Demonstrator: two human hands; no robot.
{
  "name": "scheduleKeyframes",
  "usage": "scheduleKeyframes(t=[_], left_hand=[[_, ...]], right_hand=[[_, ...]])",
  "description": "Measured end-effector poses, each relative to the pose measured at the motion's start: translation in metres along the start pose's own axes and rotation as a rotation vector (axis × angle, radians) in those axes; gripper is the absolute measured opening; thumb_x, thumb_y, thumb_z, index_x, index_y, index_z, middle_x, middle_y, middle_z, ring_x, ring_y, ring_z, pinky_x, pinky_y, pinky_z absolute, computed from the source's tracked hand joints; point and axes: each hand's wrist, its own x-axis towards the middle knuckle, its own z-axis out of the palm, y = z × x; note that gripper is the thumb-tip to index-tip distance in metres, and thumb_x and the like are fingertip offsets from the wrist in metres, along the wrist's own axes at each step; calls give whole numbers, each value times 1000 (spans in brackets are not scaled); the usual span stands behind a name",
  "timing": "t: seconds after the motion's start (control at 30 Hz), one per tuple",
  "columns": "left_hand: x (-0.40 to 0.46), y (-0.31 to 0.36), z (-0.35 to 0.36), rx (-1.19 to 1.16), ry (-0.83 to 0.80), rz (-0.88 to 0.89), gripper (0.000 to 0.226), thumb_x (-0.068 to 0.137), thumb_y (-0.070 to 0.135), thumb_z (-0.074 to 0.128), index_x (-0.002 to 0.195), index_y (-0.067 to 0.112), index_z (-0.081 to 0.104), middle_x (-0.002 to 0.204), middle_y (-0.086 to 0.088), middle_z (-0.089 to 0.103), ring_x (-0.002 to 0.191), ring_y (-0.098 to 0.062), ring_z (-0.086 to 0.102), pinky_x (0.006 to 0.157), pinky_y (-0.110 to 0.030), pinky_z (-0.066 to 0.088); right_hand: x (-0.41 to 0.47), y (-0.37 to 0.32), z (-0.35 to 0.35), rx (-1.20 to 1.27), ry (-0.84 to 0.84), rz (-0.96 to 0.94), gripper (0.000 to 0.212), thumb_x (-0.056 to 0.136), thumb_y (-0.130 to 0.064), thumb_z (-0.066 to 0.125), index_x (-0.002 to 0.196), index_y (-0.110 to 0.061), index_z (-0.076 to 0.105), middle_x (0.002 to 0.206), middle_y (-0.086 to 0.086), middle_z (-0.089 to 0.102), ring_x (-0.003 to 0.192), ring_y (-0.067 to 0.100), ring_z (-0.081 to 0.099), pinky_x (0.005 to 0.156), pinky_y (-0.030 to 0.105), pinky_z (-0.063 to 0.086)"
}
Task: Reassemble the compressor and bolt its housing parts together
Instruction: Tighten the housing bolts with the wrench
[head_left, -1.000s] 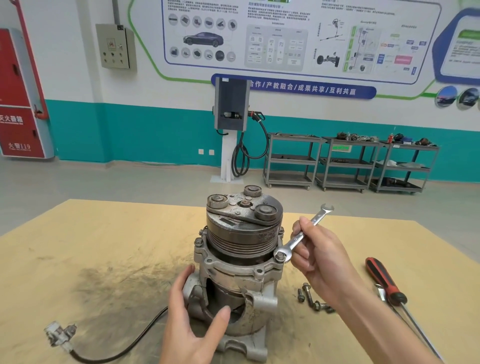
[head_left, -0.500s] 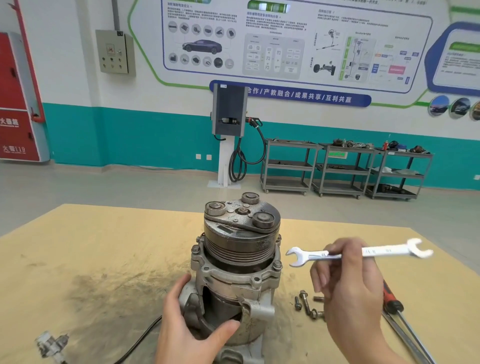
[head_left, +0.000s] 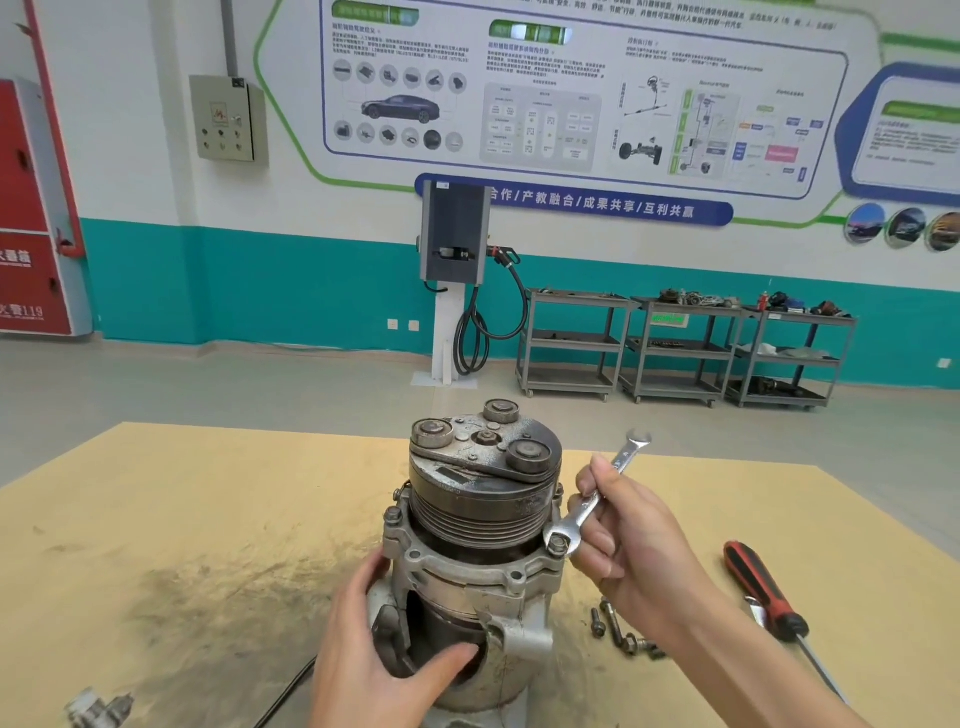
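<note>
The compressor (head_left: 483, 525) stands upright on the tan table, its dark ribbed pulley on top and its silver housing below. My left hand (head_left: 379, 670) grips the lower housing from the left, thumb across the front. My right hand (head_left: 623, 540) holds a silver open-end wrench (head_left: 597, 499) by its shaft. The wrench's lower jaw sits on a flange bolt (head_left: 557, 544) at the housing's right side; its other end points up and right.
Several loose bolts (head_left: 618, 631) lie on the table just right of the compressor's base. A red-and-black screwdriver (head_left: 769, 597) lies farther right. A black cable (head_left: 283, 696) and its connector (head_left: 98, 709) trail off at the lower left. The table (head_left: 182, 519) carries a dark greasy smear.
My right hand swung the wrench away from the compressor to level in the air, then brought it back down onto the right-side flange bolt. My left hand kept its grip on the housing.
</note>
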Motion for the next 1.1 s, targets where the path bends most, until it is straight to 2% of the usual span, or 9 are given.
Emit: scheduleKeyframes(t=[0.1,0.2,0.3,0.43,0.6,0.77,0.9,1.0,1.1], left_hand=[[-1,-4,3,79,52,42,108,44,34,95,137,28,41,117,21,46,107,-3,43,92,-25,37],[-2,-6,7,123,109,42,106,41,36,96,134,30,46,118,20,52,107,-7,47,95,-28,38],[-3,-7,9,133,133,42,105,39,35,96,133,31,49,116,18,55,105,-8,49,94,-27,38],[-2,-8,9,150,120,41,105,39,34,96,133,28,50,123,12,58,117,-19,54,98,-31,39],[-3,-7,9,122,113,52,101,40,29,97,131,26,53,125,7,61,119,-21,54,99,-32,39],[-1,-11,9,93,102,68,100,41,33,96,131,29,51,127,9,60,118,-19,54,98,-30,39],[-2,-13,10,79,120,81,99,40,34,96,129,29,52,126,9,60,111,-14,53,95,-28,38],[-2,-14,10,74,135,93,99,40,35,96,129,28,53,125,10,59,108,-11,52,94,-28,38],[-1,-17,10,79,136,92,99,41,36,95,129,30,51,123,13,58,113,-16,53,93,-29,39]], right_hand=[[-14,10,1,25,64,-183,32,89,-38,49,68,-13,53,42,4,31,32,12,27,31,16,26],[-31,22,5,0,121,-404,37,86,-47,50,64,-18,53,40,5,36,29,14,33,34,14,26],[-45,29,8,-158,126,-538,43,78,-66,61,68,-25,55,39,5,44,31,17,40,37,13,28],[-50,23,7,-375,114,-621,40,83,-68,57,72,-29,56,45,8,52,34,32,41,37,17,31],[-36,3,5,-296,153,-513,42,90,-53,43,67,-20,55,43,7,45,35,21,42,36,19,31],[-16,-6,-2,-230,72,-244,41,94,-40,39,77,-5,49,44,8,38,32,16,32,35,21,21],[-2,-4,-3,-181,7,-36,39,101,-33,36,74,-7,47,42,8,33,31,16,30,39,26,11],[-2,1,-3,-110,-4,-54,37,93,-37,43,71,-9,51,41,6,32,31,15,29,36,23,15],[-12,14,-1,-65,63,-201,38,89,-42,44,64,-16,58,41,4,34,31,14,28,32,19,23]])
